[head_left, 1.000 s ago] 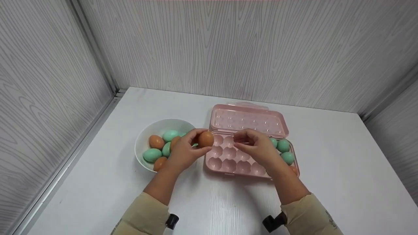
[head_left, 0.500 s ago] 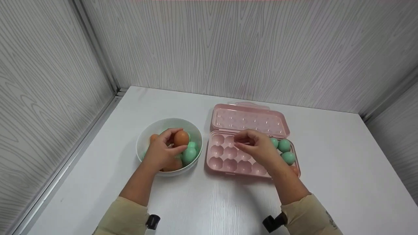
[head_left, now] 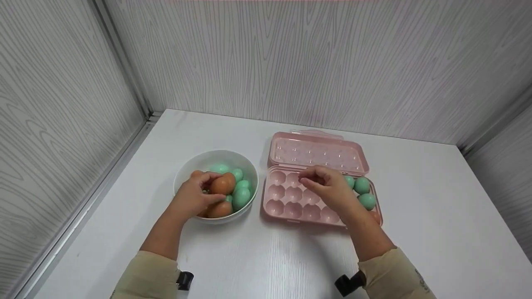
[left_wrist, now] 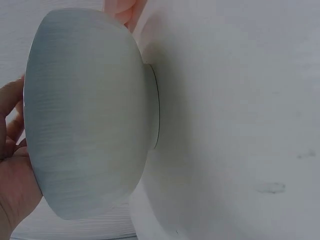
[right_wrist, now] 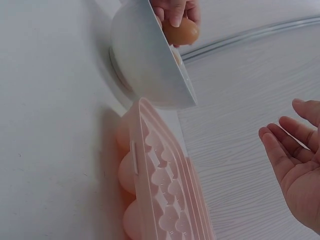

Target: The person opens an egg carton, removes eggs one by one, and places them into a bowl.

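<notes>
My left hand [head_left: 192, 196] is over the white bowl [head_left: 250, 166], with fingers and thumb around a brown egg [head_left: 224, 184]. In the right wrist view, that egg [right_wrist: 182, 31] shows at the bowl's rim under the fingers. Green eggs [head_left: 241, 198] and other brown eggs [head_left: 220, 209] lie in the bowl. My right hand [head_left: 328, 187] hovers over the pink egg carton [head_left: 293, 209], fingers loosely bent, nothing in them. Several green eggs [head_left: 362, 185] and a brown egg [head_left: 375, 216] sit at the carton's right end; the right hand and forearm hide part of it.
The carton's lid [head_left: 318, 155] lies folded back behind its base. Bowl and carton stand side by side on a white table [head_left: 266, 257], with a narrow gap between them. Wood-patterned panels [head_left: 291, 62] enclose the table at the back and sides.
My left hand has moved left from beside the carton to the bowl with a brown egg, then lowered among the eggs. The right hand has stayed nearly still.
</notes>
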A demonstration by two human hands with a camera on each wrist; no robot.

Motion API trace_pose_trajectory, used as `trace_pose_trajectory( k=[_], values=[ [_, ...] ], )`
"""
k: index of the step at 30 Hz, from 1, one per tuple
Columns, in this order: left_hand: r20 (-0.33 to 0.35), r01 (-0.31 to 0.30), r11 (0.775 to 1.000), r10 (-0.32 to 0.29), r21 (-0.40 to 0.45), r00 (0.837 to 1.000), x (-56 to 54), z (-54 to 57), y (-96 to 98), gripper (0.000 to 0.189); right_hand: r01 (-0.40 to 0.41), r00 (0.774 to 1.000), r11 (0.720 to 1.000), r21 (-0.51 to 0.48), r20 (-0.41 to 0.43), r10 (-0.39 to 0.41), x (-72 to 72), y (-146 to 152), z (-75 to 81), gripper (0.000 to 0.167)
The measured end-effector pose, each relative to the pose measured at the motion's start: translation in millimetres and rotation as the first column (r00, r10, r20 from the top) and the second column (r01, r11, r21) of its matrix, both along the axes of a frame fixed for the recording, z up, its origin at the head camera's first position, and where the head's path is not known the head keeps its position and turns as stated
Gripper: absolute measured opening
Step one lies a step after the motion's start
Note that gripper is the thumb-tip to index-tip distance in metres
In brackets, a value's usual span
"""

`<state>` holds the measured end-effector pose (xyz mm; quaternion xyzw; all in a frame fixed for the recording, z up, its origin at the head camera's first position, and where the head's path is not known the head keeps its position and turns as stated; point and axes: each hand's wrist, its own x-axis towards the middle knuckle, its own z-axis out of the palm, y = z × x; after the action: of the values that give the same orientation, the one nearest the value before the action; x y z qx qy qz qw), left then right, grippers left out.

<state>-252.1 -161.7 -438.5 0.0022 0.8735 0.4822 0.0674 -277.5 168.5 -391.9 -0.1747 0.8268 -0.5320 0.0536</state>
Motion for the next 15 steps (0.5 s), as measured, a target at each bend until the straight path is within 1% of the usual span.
trace_pose_trajectory(
  k=[4, 10, 15],
  values=[
    [0.054, 0.012, 1.000, -0.011, -0.027, 0.998, -0.3, 2.2, -0.5, 0.056, -0.012, 1.000, 0.999, -0.034, 0.015, 0.012, 0.6, 0.5, -0.5, 0.019],
    [0.104, 0.025, 0.997, -0.018, -0.073, 0.994, -1.3, 3.9, -3.9, 0.054, -0.009, 0.999, 0.998, -0.063, 0.034, 0.011, 1.7, 0.6, -0.9, 0.019],
    [0.114, 0.041, 0.995, -0.030, -0.093, 0.993, -3.5, 2.3, -7.9, 0.052, -0.008, 0.999, 0.998, -0.056, 0.037, 0.010, 1.8, 1.1, -1.2, 0.017]
  ],
)
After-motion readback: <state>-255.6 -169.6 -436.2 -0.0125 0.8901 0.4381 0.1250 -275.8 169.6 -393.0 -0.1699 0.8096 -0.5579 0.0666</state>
